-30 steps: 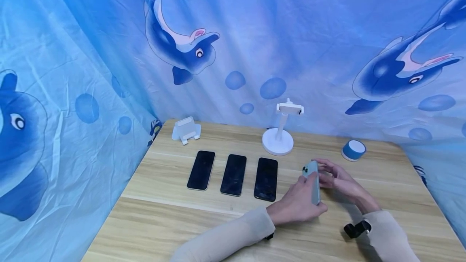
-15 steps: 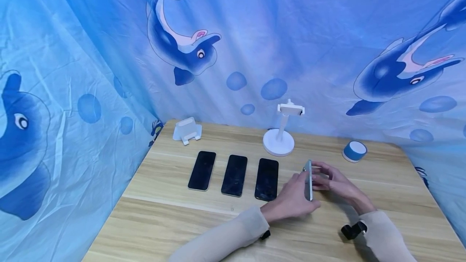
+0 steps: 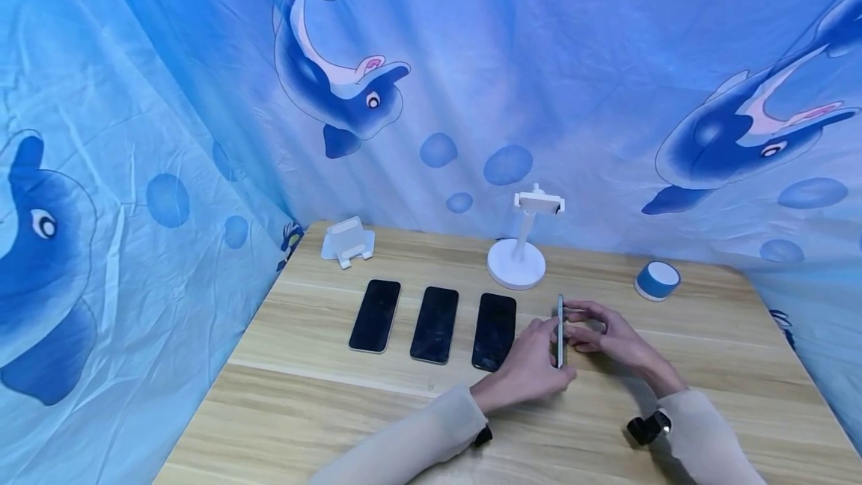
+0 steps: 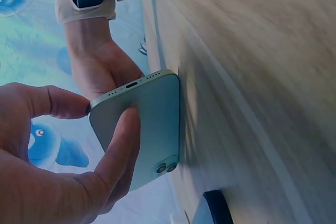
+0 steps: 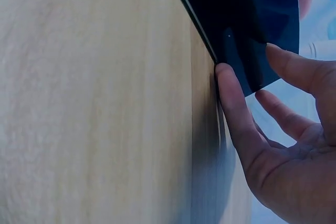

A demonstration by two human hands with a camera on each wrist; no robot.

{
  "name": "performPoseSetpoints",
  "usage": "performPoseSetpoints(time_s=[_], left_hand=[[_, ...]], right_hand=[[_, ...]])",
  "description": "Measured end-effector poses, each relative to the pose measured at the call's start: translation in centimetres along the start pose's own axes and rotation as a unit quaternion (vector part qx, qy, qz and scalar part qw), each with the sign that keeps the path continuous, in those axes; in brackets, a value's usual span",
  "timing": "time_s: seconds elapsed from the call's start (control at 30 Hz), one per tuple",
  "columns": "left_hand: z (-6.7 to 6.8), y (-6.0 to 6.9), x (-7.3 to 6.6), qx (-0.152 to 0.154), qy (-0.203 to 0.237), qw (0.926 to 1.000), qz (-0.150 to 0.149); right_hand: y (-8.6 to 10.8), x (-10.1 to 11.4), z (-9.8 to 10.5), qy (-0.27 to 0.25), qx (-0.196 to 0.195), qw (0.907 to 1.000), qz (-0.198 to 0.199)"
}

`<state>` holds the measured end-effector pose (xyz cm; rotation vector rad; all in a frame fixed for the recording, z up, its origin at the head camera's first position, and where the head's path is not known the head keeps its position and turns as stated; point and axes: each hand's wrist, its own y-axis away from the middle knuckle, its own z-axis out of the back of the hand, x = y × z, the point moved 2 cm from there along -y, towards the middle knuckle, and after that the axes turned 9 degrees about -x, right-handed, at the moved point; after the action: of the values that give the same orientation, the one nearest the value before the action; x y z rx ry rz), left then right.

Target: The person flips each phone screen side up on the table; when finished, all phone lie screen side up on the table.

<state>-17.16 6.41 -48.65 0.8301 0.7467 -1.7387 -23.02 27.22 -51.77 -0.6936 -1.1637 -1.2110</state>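
A pale green smartphone [image 3: 560, 329] is tilted up on its long side, close to the tabletop. My left hand [image 3: 525, 367] grips it, with the thumb at the end that has the charging port and fingers against the pale back [image 4: 152, 114]. From the other side, my right hand [image 3: 614, 341] has its fingertips at the far end, on the dark screen [image 5: 257, 14] and lower edge. Three dark phones lie flat, screens up, to the left: a left one [image 3: 375, 316], a middle one [image 3: 434, 325] and a right one [image 3: 494, 329] beside my left hand.
A white phone stand [image 3: 516, 263] with a round base rises behind the hands. A small white folding stand [image 3: 347, 241] sits at the back left. At the back right is a blue and white round object [image 3: 657, 280]. A dolphin-printed curtain [image 3: 592, 58] borders the wooden table [image 3: 283, 410].
Both hands have moved left with the pale green phone. It has turned from showing its back to standing edge-on in the head view. The three dark phones have stayed in place.
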Motion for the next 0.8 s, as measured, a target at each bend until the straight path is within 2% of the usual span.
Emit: performPoseSetpoints(time_s=[0.2, 0.57, 0.8], left_hand=[[0.4, 0.0, 0.5, -0.008, 0.003, 1.0000, 0.002], [1.2, 0.0, 1.4, -0.015, -0.033, 0.9993, 0.001], [1.3, 0.0, 1.9, -0.006, -0.062, 0.9978, 0.021]], right_hand=[[-0.1, 0.3, -0.6, 0.015, -0.015, 0.9997, -0.012], [-0.5, 0.6, -1.1, 0.064, -0.037, 0.9963, -0.044], [-0.6, 0.8, -1.2, 0.097, -0.046, 0.9938, -0.030]])
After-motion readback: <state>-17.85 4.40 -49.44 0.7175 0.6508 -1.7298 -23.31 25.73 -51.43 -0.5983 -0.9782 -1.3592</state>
